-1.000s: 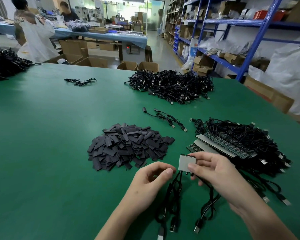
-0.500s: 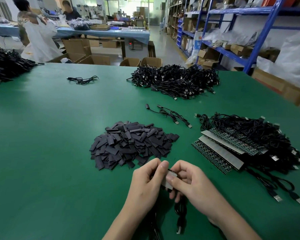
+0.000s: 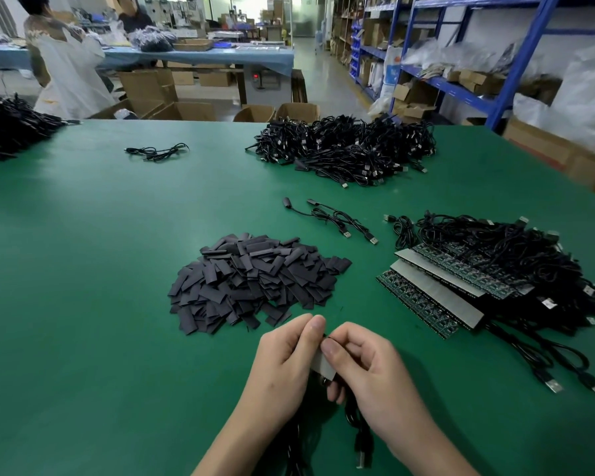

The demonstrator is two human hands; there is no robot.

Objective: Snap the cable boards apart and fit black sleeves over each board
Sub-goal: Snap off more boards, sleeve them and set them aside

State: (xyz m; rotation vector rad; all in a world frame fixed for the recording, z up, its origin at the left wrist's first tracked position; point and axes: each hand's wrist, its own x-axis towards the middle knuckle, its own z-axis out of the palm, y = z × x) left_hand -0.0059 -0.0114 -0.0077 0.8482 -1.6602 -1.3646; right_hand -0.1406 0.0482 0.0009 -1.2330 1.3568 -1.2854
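Near the worktop's (image 3: 117, 304) front edge, my left hand (image 3: 287, 367) and right hand (image 3: 370, 371) both pinch the board (image 3: 323, 365), which I judge light, stiff and brittle, best gripped by its edges.

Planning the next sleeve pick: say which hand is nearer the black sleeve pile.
Left. The left hand is just in front of the sleeve pile; the right hand, also pinching the board, lies farther right.

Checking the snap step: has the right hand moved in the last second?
Yes. The right hand moved left, away from the board strips, meeting the left hand on the small board.
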